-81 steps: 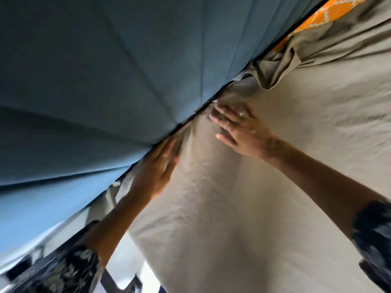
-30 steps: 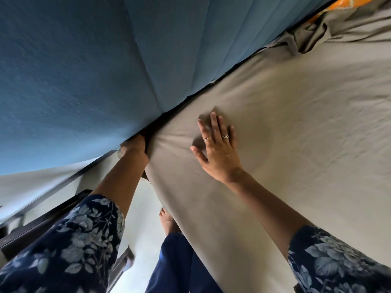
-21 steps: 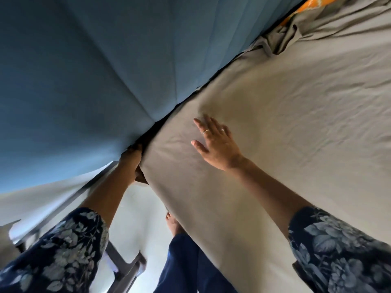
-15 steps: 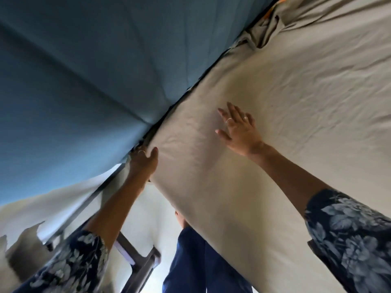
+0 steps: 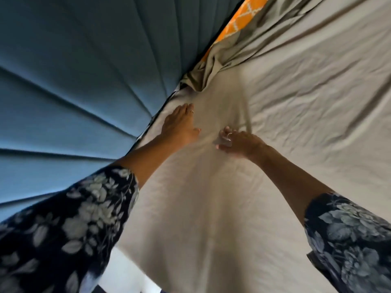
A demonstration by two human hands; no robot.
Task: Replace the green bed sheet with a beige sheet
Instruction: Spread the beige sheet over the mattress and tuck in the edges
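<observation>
Along the headboard edge of the bed, the left hand [image 5: 179,125] lies flat on the beige sheet [image 5: 275,127], fingers straight and pressing the cloth toward the gap where the mattress meets the blue padded headboard [image 5: 84,77]. Its grip is apart, palm down, clamped on nothing. Just beside it, farther from the headboard, the right hand [image 5: 239,141] has its fingers curled down into the sheet; motion blur hides whether they pinch a fold or only drag on it, so I cannot tell that grip's state.

Ahead of the left fingertips, the sheet bunches into a loose heap of folds [image 5: 203,77] against the headboard. Beyond that heap a strip of orange patterned fabric [image 5: 239,20] shows, uncovered. No green sheet is in view, so the old one seems already off and the work now looks like tucking and smoothing the beige one.

The risk, as I judge it, lies in that heap. If the left hand pushes only the cloth under it into the gap, the bunched part ahead may be trapped as a lump and the orange strip may stay bare. A pull by the right hand away from the headboard could drag the tucked edge back out, and long creases already run across the bed beyond the right hand.
</observation>
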